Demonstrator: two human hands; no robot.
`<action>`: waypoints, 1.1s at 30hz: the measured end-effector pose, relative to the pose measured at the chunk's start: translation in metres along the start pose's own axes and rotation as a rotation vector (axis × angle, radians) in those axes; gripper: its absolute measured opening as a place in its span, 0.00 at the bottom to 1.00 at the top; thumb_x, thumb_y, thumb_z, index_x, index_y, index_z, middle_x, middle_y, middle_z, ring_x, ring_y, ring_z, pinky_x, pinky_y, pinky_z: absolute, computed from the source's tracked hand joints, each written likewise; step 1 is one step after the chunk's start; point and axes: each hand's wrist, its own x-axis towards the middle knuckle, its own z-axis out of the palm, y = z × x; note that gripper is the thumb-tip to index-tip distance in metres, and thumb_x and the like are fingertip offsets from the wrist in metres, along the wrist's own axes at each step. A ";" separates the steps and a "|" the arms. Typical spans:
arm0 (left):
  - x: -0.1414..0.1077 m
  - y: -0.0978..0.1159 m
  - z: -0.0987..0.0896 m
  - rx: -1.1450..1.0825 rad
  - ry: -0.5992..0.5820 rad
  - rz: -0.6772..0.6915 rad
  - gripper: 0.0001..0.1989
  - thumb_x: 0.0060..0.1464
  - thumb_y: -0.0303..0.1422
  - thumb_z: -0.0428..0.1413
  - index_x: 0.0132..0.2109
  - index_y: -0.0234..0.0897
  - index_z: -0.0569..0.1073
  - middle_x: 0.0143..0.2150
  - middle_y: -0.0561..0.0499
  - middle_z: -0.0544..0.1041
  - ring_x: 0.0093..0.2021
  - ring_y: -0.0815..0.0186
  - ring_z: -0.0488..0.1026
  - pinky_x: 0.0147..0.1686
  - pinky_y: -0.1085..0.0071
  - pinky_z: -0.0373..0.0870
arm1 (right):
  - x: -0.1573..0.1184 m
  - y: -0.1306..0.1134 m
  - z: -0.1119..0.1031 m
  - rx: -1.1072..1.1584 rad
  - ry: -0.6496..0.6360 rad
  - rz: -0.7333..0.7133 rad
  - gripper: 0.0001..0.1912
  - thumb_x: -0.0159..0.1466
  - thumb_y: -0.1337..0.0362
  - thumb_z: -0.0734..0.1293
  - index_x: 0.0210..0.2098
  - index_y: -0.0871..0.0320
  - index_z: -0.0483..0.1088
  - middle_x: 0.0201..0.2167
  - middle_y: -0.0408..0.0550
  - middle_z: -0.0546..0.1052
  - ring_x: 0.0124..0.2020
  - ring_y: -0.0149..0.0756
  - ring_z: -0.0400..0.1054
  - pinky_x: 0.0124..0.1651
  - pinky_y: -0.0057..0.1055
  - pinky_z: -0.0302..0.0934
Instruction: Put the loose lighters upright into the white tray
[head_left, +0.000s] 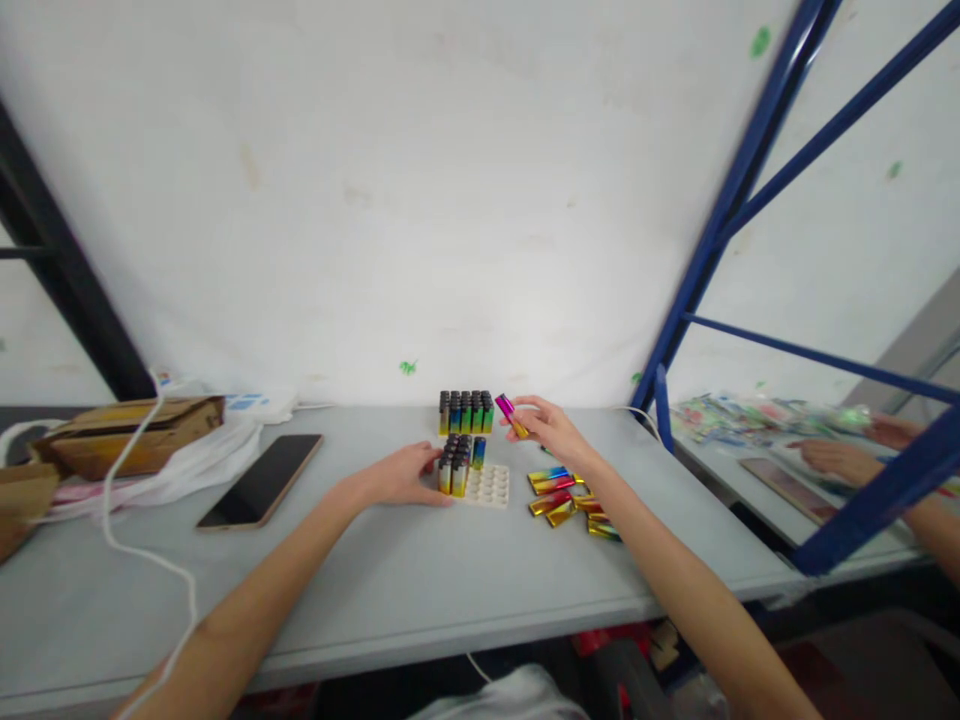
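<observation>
My right hand [551, 425] is closed on a shiny magenta and gold lighter [512, 414], held tilted above the table. My left hand [405, 474] curves around the left end of a white holed tray [491, 488], thumb in front and fingers behind. Black-topped lighters [453, 468] stand upright in the tray's left part, close to my fingers. A single blue and gold lighter [478, 453] stands at its back, right of that group; the other holes are visible. Loose metallic lighters [553, 502] lie in a pile below my right forearm.
Behind the tray stands a block of upright lighters [466, 413] near the wall. A phone [262, 482] lies at left, beside white plastic [202, 460], a cardboard box [142, 435] and a white cable [112, 530]. Right of the blue frame [720, 220], another person's hands [840, 460] are over a neighbouring table.
</observation>
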 end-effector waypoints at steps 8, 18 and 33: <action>-0.003 0.005 -0.001 0.018 0.001 -0.018 0.32 0.46 0.58 0.62 0.47 0.36 0.76 0.42 0.46 0.76 0.41 0.55 0.74 0.42 0.65 0.72 | 0.004 0.027 0.033 -0.012 0.096 0.008 0.19 0.61 0.49 0.74 0.43 0.56 0.72 0.32 0.42 0.75 0.32 0.33 0.70 0.43 0.34 0.67; -0.001 0.004 -0.002 0.016 -0.018 -0.012 0.33 0.46 0.59 0.62 0.47 0.36 0.76 0.42 0.45 0.75 0.41 0.55 0.73 0.43 0.64 0.72 | -0.006 0.043 0.042 -0.537 0.208 -0.070 0.19 0.71 0.46 0.59 0.34 0.54 0.64 0.26 0.40 0.67 0.29 0.34 0.61 0.33 0.30 0.56; -0.001 0.004 -0.003 -0.002 -0.018 -0.004 0.34 0.45 0.61 0.61 0.46 0.35 0.77 0.42 0.45 0.75 0.41 0.55 0.73 0.42 0.65 0.72 | -0.013 0.037 0.051 -0.768 0.370 -0.047 0.20 0.64 0.55 0.59 0.18 0.54 0.56 0.17 0.37 0.56 0.23 0.30 0.52 0.28 0.29 0.42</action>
